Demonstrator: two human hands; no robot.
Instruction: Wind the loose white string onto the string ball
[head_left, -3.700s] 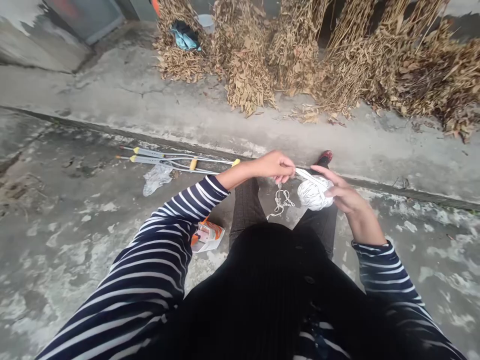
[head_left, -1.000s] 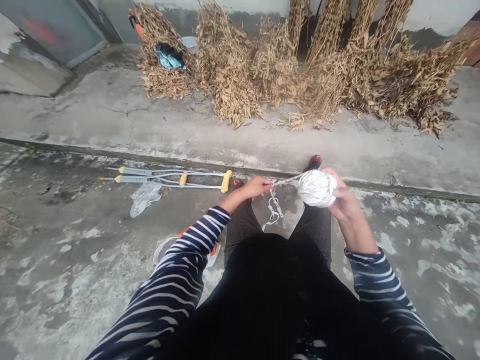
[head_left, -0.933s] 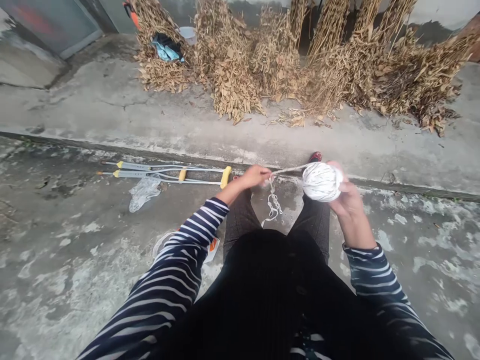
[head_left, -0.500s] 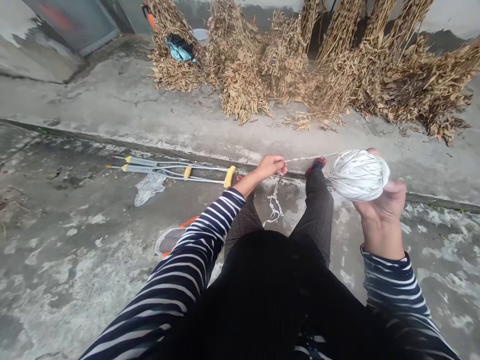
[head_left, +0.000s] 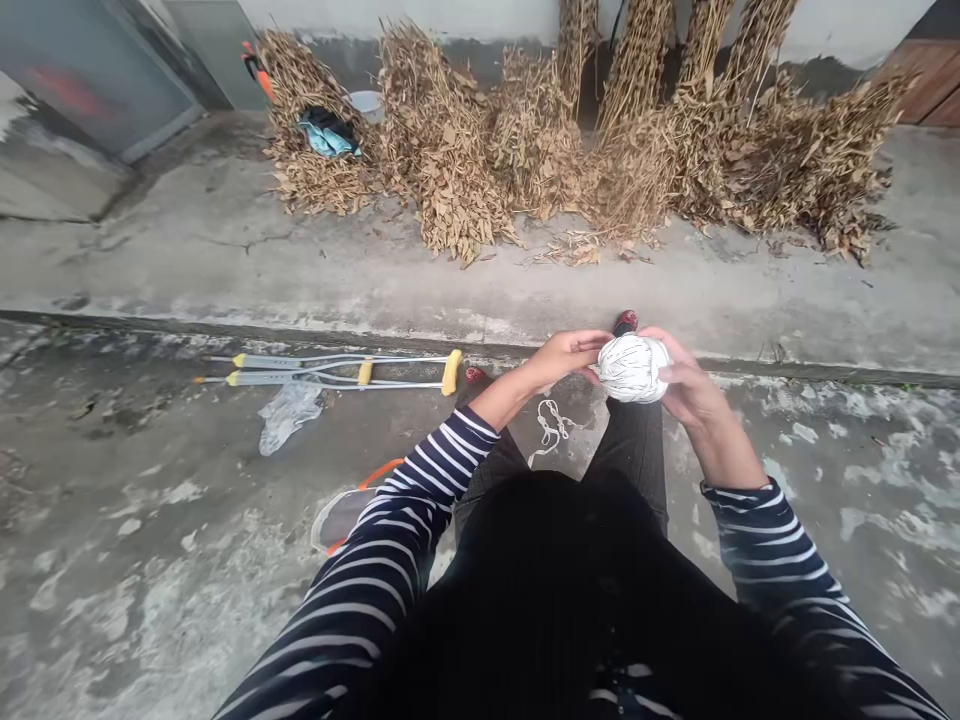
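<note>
A ball of white cord (head_left: 634,368) with thin dark flecks is between my hands, above my feet. My right hand (head_left: 688,388) grips it from the right, fingers behind and thumb on the near side. On the other side, my left hand (head_left: 564,360) has its fingers and thumb closed against the ball's left edge. Any strand within the left fingers is too small to make out. Below, a loose tangle of white cord (head_left: 553,425) lies on the concrete between my legs.
A pair of crutches (head_left: 337,368) with yellow pads lies to the left, beside a crumpled clear plastic bag (head_left: 289,415). An orange-rimmed mesh item (head_left: 349,510) is partly behind my left arm. Dried plant bundles (head_left: 450,150) lean along the wall past a low concrete step (head_left: 375,280).
My right hand has brought the ball leftward to my left hand. The stretched strand between them no longer shows. My left hand has moved slightly right, and the view has shifted.
</note>
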